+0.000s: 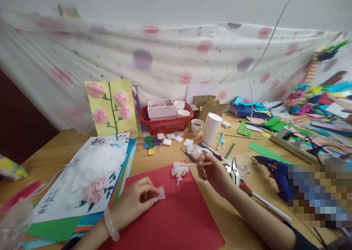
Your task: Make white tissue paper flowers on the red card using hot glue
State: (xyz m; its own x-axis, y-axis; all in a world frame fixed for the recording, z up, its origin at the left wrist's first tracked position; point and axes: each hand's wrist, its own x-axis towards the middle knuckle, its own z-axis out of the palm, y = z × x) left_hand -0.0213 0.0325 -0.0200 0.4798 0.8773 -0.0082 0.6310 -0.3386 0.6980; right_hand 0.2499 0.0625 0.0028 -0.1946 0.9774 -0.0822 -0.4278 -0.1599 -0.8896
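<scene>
My left hand (pixel 141 195) is over the red paper (pixel 189 209), pinching a small piece of thin white paper (pixel 161 193) between thumb and fingers. A pale bangle circles that wrist. My right hand (pixel 213 171) grips a thin wooden stick (pixel 196 164), which points left. At the stick's tip, a clump of white crumpled tissue (pixel 179 172) sits by the top edge of the red paper; I cannot tell whether it is stuck to the stick. Just behind my right hand lies more crumpled white tissue (pixel 194 151).
A blue glue gun (pixel 272 169) and scissors (pixel 234 171) lie to the right. Behind are a white roll (pixel 212 129), a paper cup (pixel 197 126) and a red basket (pixel 167 124). A flower picture with cotton (pixel 93 162) lies left. A power strip (pixel 294 145) sits among coloured papers.
</scene>
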